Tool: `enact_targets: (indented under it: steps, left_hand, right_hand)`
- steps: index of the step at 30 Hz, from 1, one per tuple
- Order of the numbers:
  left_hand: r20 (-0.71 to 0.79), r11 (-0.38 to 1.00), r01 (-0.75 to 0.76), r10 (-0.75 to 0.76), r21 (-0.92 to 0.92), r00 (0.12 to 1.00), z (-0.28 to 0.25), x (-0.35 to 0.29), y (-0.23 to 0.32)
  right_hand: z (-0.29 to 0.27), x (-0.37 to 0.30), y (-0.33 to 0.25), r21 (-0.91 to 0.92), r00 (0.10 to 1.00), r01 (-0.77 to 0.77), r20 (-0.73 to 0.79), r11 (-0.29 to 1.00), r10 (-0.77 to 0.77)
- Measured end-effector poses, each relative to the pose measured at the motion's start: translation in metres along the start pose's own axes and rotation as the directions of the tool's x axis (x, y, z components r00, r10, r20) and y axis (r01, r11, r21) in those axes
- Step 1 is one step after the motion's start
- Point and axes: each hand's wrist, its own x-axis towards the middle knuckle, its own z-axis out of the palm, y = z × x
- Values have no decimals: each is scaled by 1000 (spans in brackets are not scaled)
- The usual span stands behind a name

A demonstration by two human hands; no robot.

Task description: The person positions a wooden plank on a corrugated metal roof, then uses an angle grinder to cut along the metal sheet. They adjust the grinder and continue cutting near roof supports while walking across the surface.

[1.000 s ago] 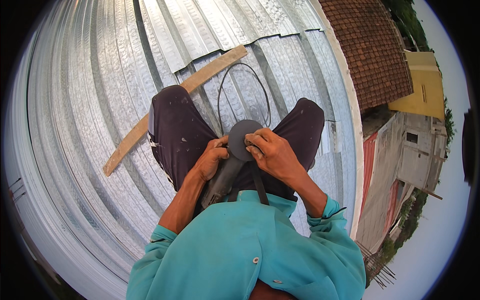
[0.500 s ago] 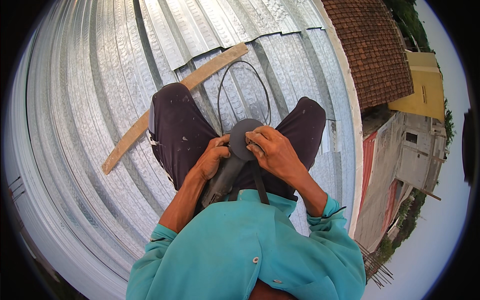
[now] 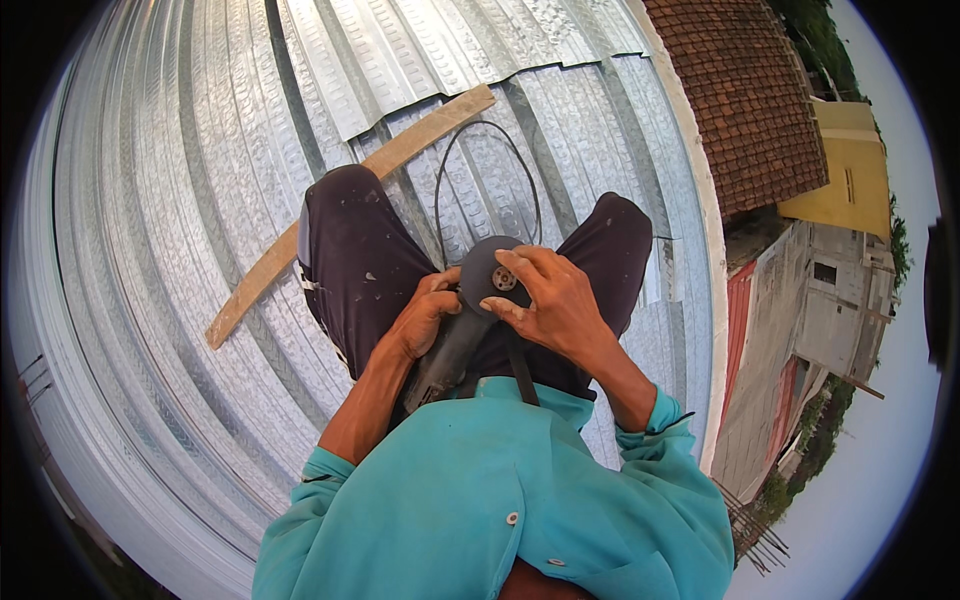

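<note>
An angle grinder [image 3: 446, 352] lies between my knees, its dark body slanting toward my waist. My left hand [image 3: 425, 318] is closed around the grinder near its head, with the thumb and fingers beside the disc. The dark round disc [image 3: 482, 262] faces up. At its centre a round metal flange nut [image 3: 504, 278] shows between the parted thumb and fingers of my right hand [image 3: 562, 305]. Those fingertips rest over the disc on either side of the nut, and I cannot tell whether they touch the nut.
Ribbed metal roofing sheets [image 3: 150, 250] spread beneath me. A wooden plank [image 3: 255, 292] lies aslant beyond my left knee. The black cable [image 3: 438, 190] loops ahead of the grinder. On the right runs the roof's pale edge [image 3: 712, 240], with a tiled roof [image 3: 745, 100] and a yellow building [image 3: 840, 180] beyond.
The fingers of my right hand have spread from a pinch at the disc's centre, uncovering the flange nut. My left hand keeps its hold on the grinder.
</note>
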Motion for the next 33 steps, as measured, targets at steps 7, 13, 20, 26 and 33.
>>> enact_targets:
  steps: [7,13,20,26,33]
  left_hand:
    - [-6,1000,15,-15,-16,1000,-1,0,-4]
    - [13,1000,-10,10,-5,1000,-2,0,-4]
    - [-4,999,15,-15,-32,1000,0,0,-3]
    - [24,1000,-20,20,-10,1000,-1,3,-5]
    - [9,1000,17,-17,-8,1000,0,1,-7]
  right_hand:
    - [-2,-3,-1,-125,997,2,-81,992,-12]
    - [6,-14,2,-101,997,-49,-68,994,42]
    - [6,-13,3,-75,995,1,-97,997,-8]
    - [6,-6,5,-21,970,153,-186,988,-154]
    - [1,-8,-3,-39,998,29,-46,999,-31]
